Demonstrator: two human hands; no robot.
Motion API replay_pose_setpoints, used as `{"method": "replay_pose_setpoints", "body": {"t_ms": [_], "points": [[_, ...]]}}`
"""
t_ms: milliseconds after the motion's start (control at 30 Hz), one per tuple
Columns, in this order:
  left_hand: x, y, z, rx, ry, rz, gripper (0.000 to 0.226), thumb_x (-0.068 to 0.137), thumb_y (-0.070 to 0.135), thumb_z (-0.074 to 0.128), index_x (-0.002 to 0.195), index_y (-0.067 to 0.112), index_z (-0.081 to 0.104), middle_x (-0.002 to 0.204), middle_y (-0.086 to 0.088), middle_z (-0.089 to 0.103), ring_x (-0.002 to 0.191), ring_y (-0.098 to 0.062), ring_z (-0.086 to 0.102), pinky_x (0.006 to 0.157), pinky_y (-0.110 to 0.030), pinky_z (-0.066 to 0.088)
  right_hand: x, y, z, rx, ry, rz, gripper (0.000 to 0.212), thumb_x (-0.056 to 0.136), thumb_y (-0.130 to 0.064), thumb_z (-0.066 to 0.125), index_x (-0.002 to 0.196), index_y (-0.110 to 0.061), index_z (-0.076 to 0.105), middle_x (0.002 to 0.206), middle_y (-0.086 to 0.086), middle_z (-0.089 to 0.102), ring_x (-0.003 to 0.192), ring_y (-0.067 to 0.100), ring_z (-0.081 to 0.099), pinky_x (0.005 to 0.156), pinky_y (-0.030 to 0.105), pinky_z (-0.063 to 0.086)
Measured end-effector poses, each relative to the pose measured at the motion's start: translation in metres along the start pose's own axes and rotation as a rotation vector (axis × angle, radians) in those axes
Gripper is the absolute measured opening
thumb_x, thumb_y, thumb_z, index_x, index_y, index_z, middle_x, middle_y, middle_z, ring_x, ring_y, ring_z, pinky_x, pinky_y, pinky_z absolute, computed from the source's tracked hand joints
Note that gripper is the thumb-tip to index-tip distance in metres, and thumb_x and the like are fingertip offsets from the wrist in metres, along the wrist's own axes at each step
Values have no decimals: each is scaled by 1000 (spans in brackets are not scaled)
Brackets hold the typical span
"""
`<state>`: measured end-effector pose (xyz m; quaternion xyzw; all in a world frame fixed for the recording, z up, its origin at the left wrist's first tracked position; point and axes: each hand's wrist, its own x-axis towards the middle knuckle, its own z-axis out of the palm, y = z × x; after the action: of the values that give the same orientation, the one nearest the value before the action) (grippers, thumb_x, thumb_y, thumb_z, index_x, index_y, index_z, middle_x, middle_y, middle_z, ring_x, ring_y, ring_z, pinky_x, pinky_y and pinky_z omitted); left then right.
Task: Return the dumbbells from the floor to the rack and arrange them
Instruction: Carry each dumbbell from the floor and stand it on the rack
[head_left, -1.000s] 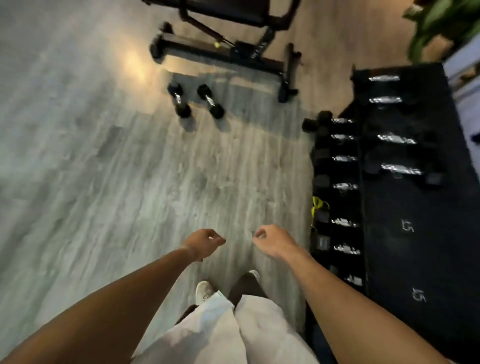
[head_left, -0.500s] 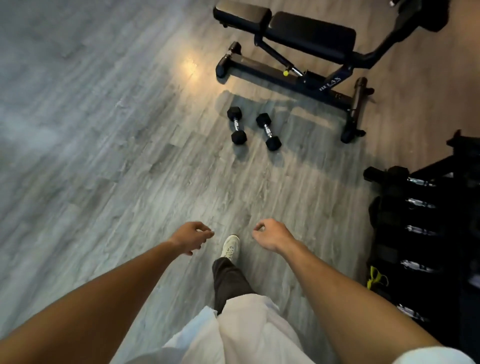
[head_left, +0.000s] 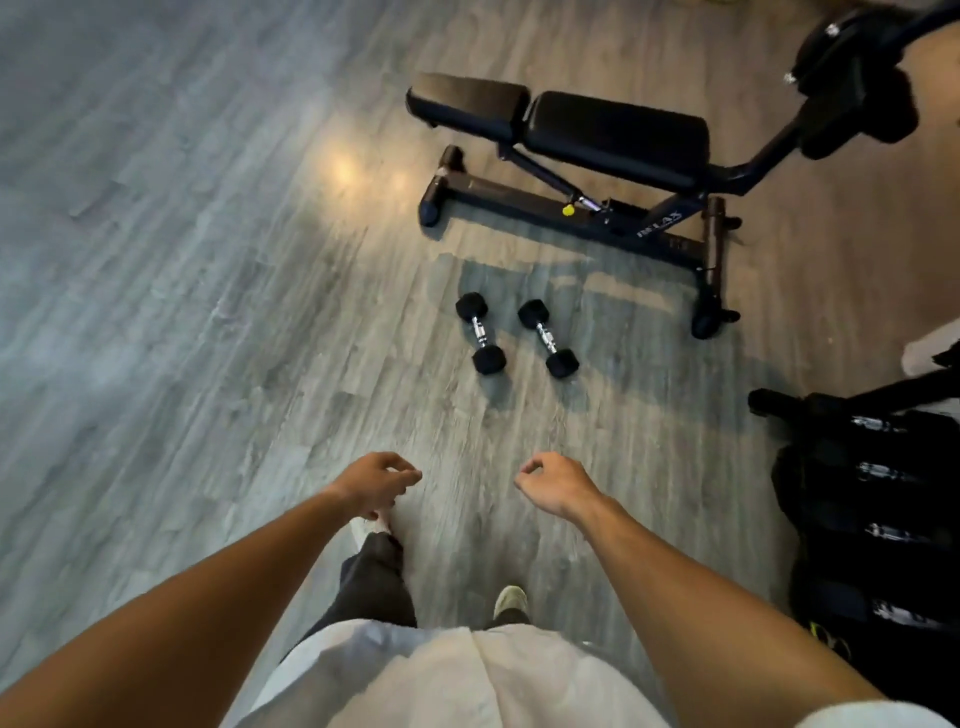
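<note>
The room is dim, with a cool grey cast. A warm orange glare patch sits on the grey wood-plank floor (head_left: 156, 312) in the upper middle of the frame. The black padded workout bench (head_left: 613, 132) throws a broad soft shadow down onto the planks. The dark dumbbell rack (head_left: 872, 499) at the right edge sinks into near-black, only chrome handles glinting. Floor grain smears with motion blur, and wide-angle distortion bends the edges.

**Two dumbbells on the floor before the bench**

Two dumbbells lie side by side on the floor (head_left: 182, 312), the left dumbbell (head_left: 480, 332) just beside the right dumbbell (head_left: 548, 338), apart. Behind them stands the bench (head_left: 587, 156). The rack (head_left: 872, 509) stands at the right edge, dumbbells on it. Left hand (head_left: 375, 482) and right hand (head_left: 557, 483) hang nearer, above the floor.
</note>
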<state>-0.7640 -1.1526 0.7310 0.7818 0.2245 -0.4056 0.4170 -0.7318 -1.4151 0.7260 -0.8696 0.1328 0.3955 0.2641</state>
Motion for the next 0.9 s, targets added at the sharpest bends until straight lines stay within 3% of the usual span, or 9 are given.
{"method": "replay_pose_setpoints", "body": {"t_ms": [200, 300, 400, 500, 667, 900], "points": [[56, 66, -101, 164, -60, 46, 30, 98, 40, 61, 120, 21, 67, 114, -8, 70, 102, -26, 69, 77, -35, 56, 30, -69, -5, 162, 66, 82, 20, 94, -31, 64, 110, -22, 73, 122, 1, 70, 96, 16, 58, 85, 28, 45], [80, 108, -128, 228, -106, 76, 32, 98, 39, 62, 123, 19, 66, 117, -11, 70, 107, -28, 68, 80, -37, 55, 43, -88, -13, 264, 101, 125, 23, 95, -33, 64, 114, -21, 72, 128, 3, 68, 104, 18, 61, 89, 28, 46], [108, 143, -142, 288, -157, 95, 31, 98, 36, 62, 123, 18, 66, 118, -12, 69, 108, -30, 67, 83, -39, 54, 61, -98, -24, 368, 113, 175, 27, 96, -32, 64, 119, -19, 70, 139, 3, 63, 120, 21, 61, 92, 27, 44], [140, 177, -151, 331, -200, 81, 29, 99, 33, 63, 121, 16, 66, 116, -13, 68, 108, -31, 67, 86, -42, 53, 86, -103, -42, 450, 133, 214, 27, 96, -30, 63, 120, -19, 70, 133, 5, 66, 104, 17, 59, 85, 26, 43], [192, 238, -165, 386, -236, 57, 27, 99, 31, 63, 119, 13, 67, 109, -12, 66, 94, -27, 63, 82, -39, 49, 142, -110, -85, 570, 161, 282, 29, 94, -30, 62, 119, -17, 70, 127, 5, 67, 111, 21, 61, 87, 29, 45], [264, 310, -181, 409, -251, -2, 28, 101, 29, 60, 122, 11, 66, 107, -12, 65, 94, -27, 62, 84, -38, 48, 212, -126, -140, 651, 116, 326, 24, 96, -33, 61, 115, -21, 70, 126, 3, 68, 117, 23, 62, 86, 27, 42]]}}
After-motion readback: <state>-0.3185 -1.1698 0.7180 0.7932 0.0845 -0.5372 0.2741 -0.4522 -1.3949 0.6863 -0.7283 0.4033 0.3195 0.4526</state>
